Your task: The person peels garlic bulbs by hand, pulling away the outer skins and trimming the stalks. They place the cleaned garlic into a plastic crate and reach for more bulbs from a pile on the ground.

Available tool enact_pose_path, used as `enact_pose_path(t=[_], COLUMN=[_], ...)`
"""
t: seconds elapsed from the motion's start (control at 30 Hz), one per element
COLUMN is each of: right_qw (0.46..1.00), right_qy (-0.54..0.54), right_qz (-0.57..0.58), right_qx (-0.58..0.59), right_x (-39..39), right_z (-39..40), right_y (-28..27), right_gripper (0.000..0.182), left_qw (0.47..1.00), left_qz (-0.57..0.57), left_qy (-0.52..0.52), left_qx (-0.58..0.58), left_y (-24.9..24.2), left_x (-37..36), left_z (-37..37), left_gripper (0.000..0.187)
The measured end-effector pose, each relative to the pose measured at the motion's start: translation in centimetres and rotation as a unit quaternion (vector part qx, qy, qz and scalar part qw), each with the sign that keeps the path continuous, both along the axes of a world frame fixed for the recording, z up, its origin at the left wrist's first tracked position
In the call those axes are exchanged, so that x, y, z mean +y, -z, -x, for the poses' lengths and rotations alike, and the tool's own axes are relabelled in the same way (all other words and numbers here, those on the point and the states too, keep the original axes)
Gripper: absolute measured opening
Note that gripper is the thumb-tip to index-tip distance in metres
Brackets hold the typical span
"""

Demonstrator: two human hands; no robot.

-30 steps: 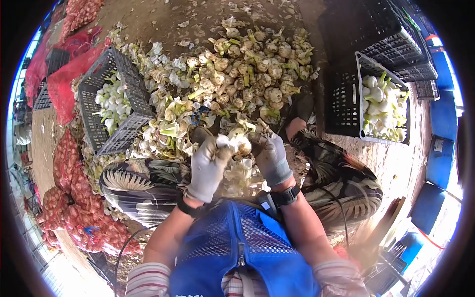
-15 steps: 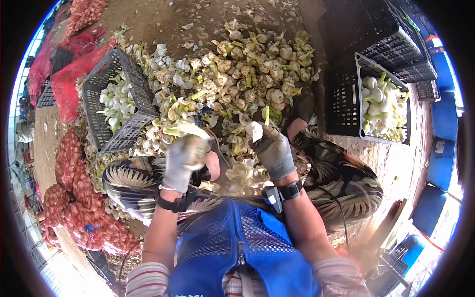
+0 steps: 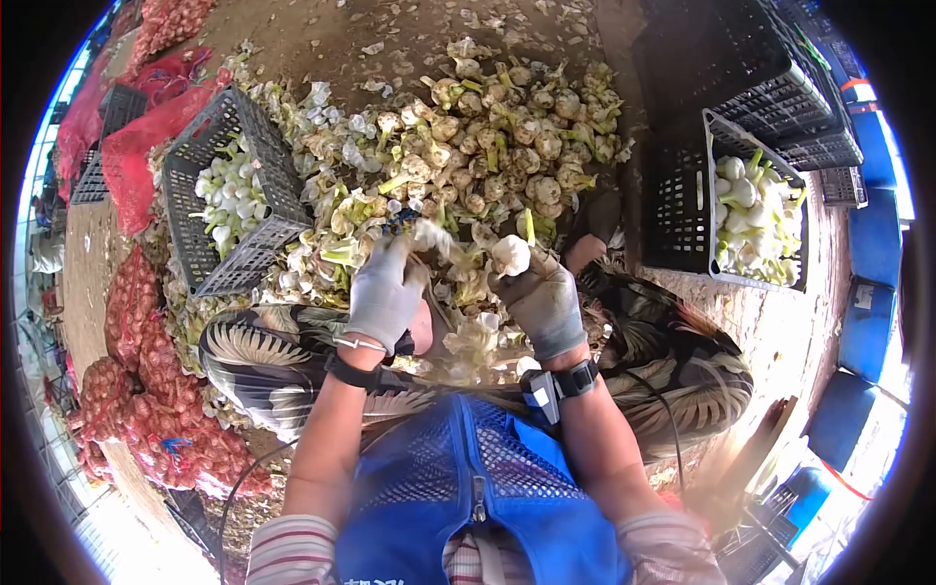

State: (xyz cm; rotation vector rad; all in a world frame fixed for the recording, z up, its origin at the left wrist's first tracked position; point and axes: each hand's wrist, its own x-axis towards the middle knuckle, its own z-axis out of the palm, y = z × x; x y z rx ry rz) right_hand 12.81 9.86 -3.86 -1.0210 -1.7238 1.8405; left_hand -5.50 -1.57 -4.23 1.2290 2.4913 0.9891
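Garlic bulb [image 3: 511,255], held by your right hand [image 3: 538,304], fingers curled around it, near the garlic heap [image 3: 522,136]; your left hand [image 3: 383,297] half curls beside blurred pale peel [image 3: 434,237], its grip unclear.

Garlic heap [image 3: 517,141] is lying on floor [image 3: 312,49]; left crate [image 3: 278,161] and right crate [image 3: 675,200] are flanking it, holding bulbs [image 3: 756,214].
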Motion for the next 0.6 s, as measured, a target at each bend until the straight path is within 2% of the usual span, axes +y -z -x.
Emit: enact_pose_path(t=[0.03,0.07,0.1,0.13,0.17,0.2,0.23,0.27,0.3,0.33,0.37,0.4,0.43,0.47,0.5,0.53,0.6], right_qw=[0.944,0.784,0.784,0.828,0.868,0.869,0.81,0.74,0.74,0.765,0.788,0.79,0.802,0.814,0.781,0.781,0.774], right_qy=[0.075,0.143,0.142,0.131,0.119,0.118,0.101,0.082,0.079,0.081,0.085,0.084,0.096,0.108,0.111,0.111,0.105], right_qz=[0.27,0.511,0.512,0.46,0.405,0.404,0.482,0.555,0.556,0.529,0.5,0.501,0.492,0.483,0.519,0.519,0.507], right_qx=[0.171,0.321,0.32,0.293,0.263,0.26,0.319,0.373,0.37,0.359,0.348,0.344,0.324,0.304,0.33,0.328,0.365], right_x=[-0.1,-0.2,-0.2,-0.5,-0.6,-0.5,-0.4,-0.4,-0.5,-0.6,-0.7,-0.6,-0.4,-0.4,-0.3,-0.3,-0.4], right_z=[0.0,0.2,0.4,0.6,0.8,0.6,0.4,0.5,0.8,0.9,1.0,1.1,1.1,1.1,0.8,0.6,0.8], right_y=[1.5,2.3,2.4,2.5,2.6,3.0,3.4,3.4,3.4,3.4,3.3,3.5,3.7,3.9,4.3,4.6,4.4], right_gripper=[0.025,0.027,0.027,0.026,0.027,0.027,0.029,0.033,0.033,0.033,0.033,0.033,0.034,0.035,0.037,0.037,0.038], left_qw=[0.991,0.991,0.994,0.96,0.933,0.933,0.874,0.791,0.753,0.773,0.735,0.689,0.687,0.646,0.6,0.578,0.725], left_qz=[0.026,0.027,0.075,0.12,0.156,0.156,0.095,0.03,0.02,0.025,-0.019,-0.063,-0.064,-0.138,-0.211,-0.256,-0.193], left_qy=[0.031,0.029,0.044,0.058,0.086,0.085,0.124,0.159,0.144,0.18,0.126,0.071,0.069,0.07,0.071,0.093,0.08], left_qx=[0.125,0.126,-0.062,-0.248,-0.312,-0.314,-0.459,-0.589,-0.642,-0.607,-0.666,-0.718,-0.72,-0.748,-0.768,-0.769,-0.657], left_y=[0.6,0.0,-1.2,-1.8,-1.9,-1.9,-2.0,-2.7,-4.0,-2.2,-1.8,-1.6,-1.6,-2.2,-3.6,-5.4,-5.5], left_x=[-0.4,-0.6,-0.9,-1.1,-1.0,-0.9,-0.8,-0.4,-0.1,-0.4,0.0,0.5,0.4,0.4,0.7,0.8,0.9], left_z=[0.4,0.5,0.4,0.3,0.7,0.5,-0.1,-0.7,-1.3,-1.5,-2.5,-3.3,-3.0,-2.4,-1.8,-1.3,-0.1], left_gripper=[0.012,0.012,0.017,0.023,0.035,0.035,0.039,0.044,0.048,0.048,0.04,0.032,0.032,0.022,0.016,0.014,0.018])
